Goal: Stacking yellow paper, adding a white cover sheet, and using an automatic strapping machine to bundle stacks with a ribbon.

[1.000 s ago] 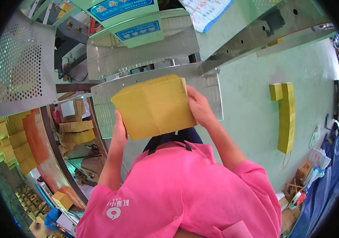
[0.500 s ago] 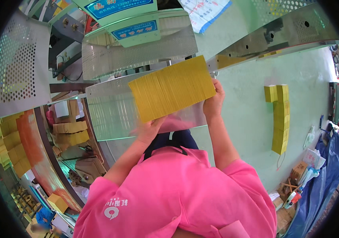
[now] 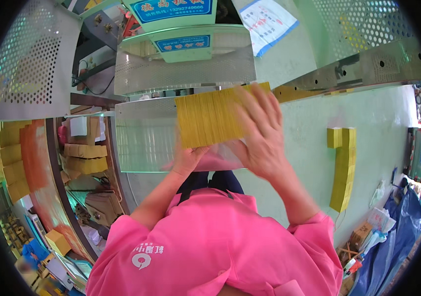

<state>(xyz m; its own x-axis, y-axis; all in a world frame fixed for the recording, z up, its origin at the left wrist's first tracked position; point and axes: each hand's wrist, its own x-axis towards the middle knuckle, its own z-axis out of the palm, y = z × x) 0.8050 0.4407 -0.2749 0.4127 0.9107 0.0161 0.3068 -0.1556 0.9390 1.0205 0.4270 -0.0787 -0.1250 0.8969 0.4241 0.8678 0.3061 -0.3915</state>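
A thick block of yellow sheets [image 3: 205, 118], probably paper, is held above a shiny metal shelf [image 3: 139, 140]. Many fine edges run across its upper face. My left hand [image 3: 190, 159] grips the block at its lower left corner, the thumb along the near edge and the other fingers partly hidden beneath. Over the right part of the block, my right hand [image 3: 262, 135] is spread, fingers stretched out and smeared by motion. Whether its palm touches the sheets I cannot tell.
A metal machine plate [image 3: 186, 74] rises behind the shelf. Perforated panels flank it at left [image 3: 25, 69] and right [image 3: 368, 29]. A long metal rail [image 3: 358, 71] runs off to the right. More yellow blocks [image 3: 343, 170] stand in a row at right. Bundles [image 3: 86, 158] fill a rack at left.
My right hand has let go of the block's right edge and swung over its top, fingers spread. The block is turned more level; my left hand still holds it.
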